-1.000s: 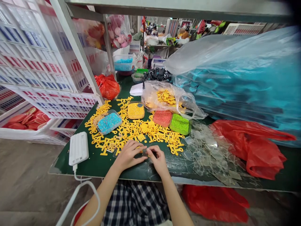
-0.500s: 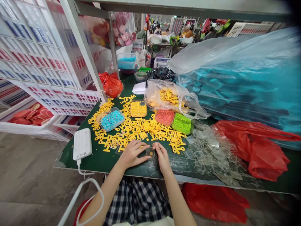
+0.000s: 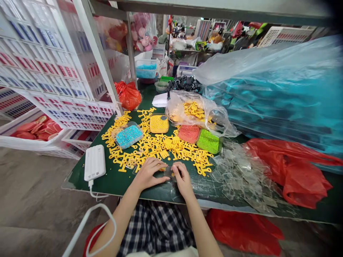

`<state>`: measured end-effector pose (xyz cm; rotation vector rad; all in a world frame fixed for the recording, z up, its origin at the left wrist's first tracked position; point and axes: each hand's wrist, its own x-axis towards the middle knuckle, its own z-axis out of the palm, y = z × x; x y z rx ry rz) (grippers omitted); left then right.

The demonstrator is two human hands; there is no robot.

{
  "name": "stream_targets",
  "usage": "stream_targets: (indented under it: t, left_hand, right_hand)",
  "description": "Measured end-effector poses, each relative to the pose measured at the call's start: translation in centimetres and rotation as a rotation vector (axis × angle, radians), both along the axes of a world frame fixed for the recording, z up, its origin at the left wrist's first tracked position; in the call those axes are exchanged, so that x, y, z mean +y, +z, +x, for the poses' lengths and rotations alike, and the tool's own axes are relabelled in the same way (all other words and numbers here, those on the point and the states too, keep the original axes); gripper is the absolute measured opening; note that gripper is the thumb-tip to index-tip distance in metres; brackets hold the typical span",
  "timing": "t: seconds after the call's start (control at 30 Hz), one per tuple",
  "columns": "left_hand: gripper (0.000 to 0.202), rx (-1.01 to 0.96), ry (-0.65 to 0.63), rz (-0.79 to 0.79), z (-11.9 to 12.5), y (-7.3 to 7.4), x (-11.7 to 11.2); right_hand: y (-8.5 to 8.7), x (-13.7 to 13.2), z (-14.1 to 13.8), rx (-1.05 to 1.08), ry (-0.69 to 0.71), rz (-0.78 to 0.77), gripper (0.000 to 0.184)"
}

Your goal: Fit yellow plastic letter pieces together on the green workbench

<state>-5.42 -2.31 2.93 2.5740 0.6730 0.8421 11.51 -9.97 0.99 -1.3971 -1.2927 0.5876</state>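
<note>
My left hand point(image 3: 148, 174) and my right hand point(image 3: 181, 177) meet at the front of the green table point(image 3: 112, 180), fingers curled round a small clear plastic piece point(image 3: 169, 172) with a bit of yellow in it. Just beyond them spreads a pile of yellow plastic parts point(image 3: 158, 148). Behind the pile sit boxes of blue beads point(image 3: 129, 136), yellow beads point(image 3: 159, 124), red beads point(image 3: 189, 134) and green beads point(image 3: 209, 141).
A white power bank point(image 3: 94, 162) with a cable lies at the left front. Clear plastic pieces point(image 3: 241, 175) and a red bag point(image 3: 294, 167) lie to the right. A clear bag of yellow parts point(image 3: 197, 112) and a large blue-filled plastic bag point(image 3: 273, 92) stand behind. White drawer racks point(image 3: 45, 67) stand left.
Both hands have stayed together on the small clear piece, shifting only slightly. The view has drifted a little.
</note>
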Motion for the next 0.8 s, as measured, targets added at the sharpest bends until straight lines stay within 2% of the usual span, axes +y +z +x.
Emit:
stream_targets:
  t: [0.1,0.2,0.3,0.43,0.6,0.8]
  left_hand:
    - [0.035,0.083,0.049,-0.066,-1.0,0.2,1.0]
    - [0.036,0.169,0.101,-0.112,-1.8,0.1,1.8]
    - [0.038,0.229,0.118,-0.121,-1.9,-0.1,2.1]
    - [0.037,0.283,0.106,-0.114,-1.2,-0.1,2.0]
    - [0.04,0.285,0.081,-0.12,-0.9,0.2,1.9]
    - [0.039,0.265,0.13,-0.103,-1.5,-0.5,1.9]
  right_hand:
    - [-0.1,-0.1,0.0,-0.063,-0.03,0.008,0.026]
    - [-0.4,-0.3,0.1,-0.205,0.015,-0.013,0.024]
    - [-0.7,-0.3,0.1,-0.389,0.081,-0.062,0.034]
    - [-1.0,-0.3,0.0,-0.567,0.084,-0.116,0.04]
    - [-1.1,-0.1,0.0,-0.625,0.064,-0.136,0.038]
    - [-1.3,0.1,-0.3,-0.667,0.033,-0.143,0.04]
